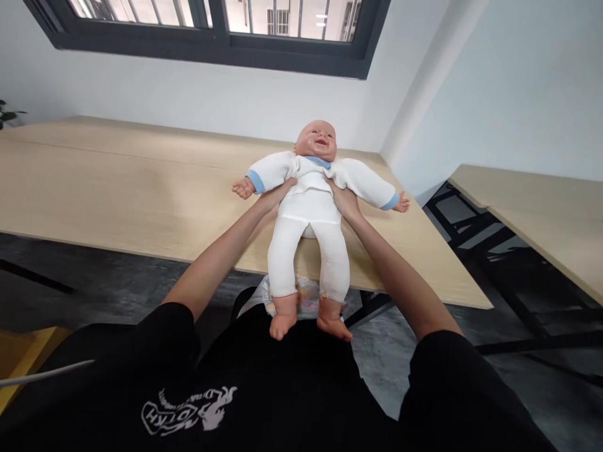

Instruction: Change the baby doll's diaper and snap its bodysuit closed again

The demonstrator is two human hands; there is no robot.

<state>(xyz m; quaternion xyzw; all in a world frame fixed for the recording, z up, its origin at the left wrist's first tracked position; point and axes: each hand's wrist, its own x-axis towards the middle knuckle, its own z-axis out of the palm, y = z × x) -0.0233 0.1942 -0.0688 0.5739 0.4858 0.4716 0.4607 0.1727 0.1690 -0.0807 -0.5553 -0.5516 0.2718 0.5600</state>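
Note:
A baby doll [311,201] in a white top and white trousers with blue cuffs and collar is held up in front of me, face toward me. My left hand [277,193] grips one side of its chest under the arm, the thumb on the front of the top. On the other side my right hand [343,196] clasps the chest in the same way. Most of my fingers are hidden behind the doll's body. Its arms spread outward, and its bare feet hang past the table's near edge.
A light wooden table [117,188] stretches beneath the doll against the wall. Another table [541,213] stands at the right. Below the doll's legs lies a clear plastic bag [306,298] with colourful contents. A white cable [47,373] crosses the lower left, near a yellow object [28,358].

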